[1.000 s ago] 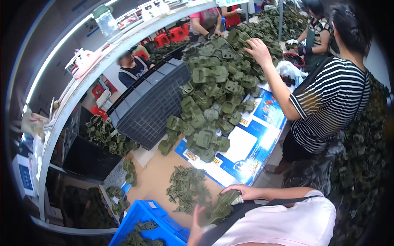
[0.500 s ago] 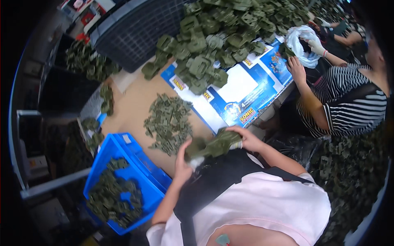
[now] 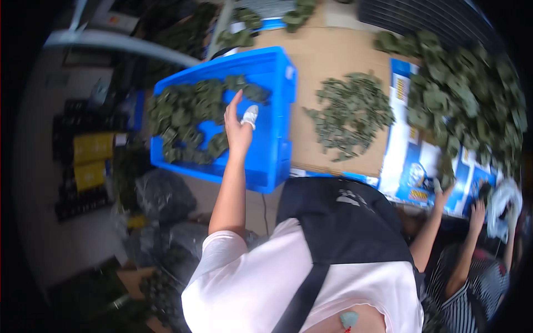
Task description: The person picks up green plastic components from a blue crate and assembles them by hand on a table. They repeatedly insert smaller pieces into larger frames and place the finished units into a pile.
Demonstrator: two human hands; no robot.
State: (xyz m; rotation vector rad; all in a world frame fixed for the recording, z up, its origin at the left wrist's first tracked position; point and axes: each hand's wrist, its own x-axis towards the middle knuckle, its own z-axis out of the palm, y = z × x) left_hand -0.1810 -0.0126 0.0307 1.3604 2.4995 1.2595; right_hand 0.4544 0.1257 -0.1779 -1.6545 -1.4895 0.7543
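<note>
Olive-green, plastic-looking moulded parts [image 3: 189, 102] heaped in the blue rectangular plastic bin [image 3: 282, 111]. Left hand [image 3: 239, 131] over the bin: fingers spread, thumb wrapped white, nothing seen in grip; contact below unclear. Right hand [image 3: 443, 195] at the near edge of the big pile of similar green parts [image 3: 461, 94], fingers by one part [image 3: 446, 168]; blurred, can't tell if gripped. Small dull-green pieces [image 3: 352, 114] on brown cardboard [image 3: 302, 61] between. Suggest: pinch by the solid body, lift clear of neighbours, keep left fingers off the bin rim.
</note>
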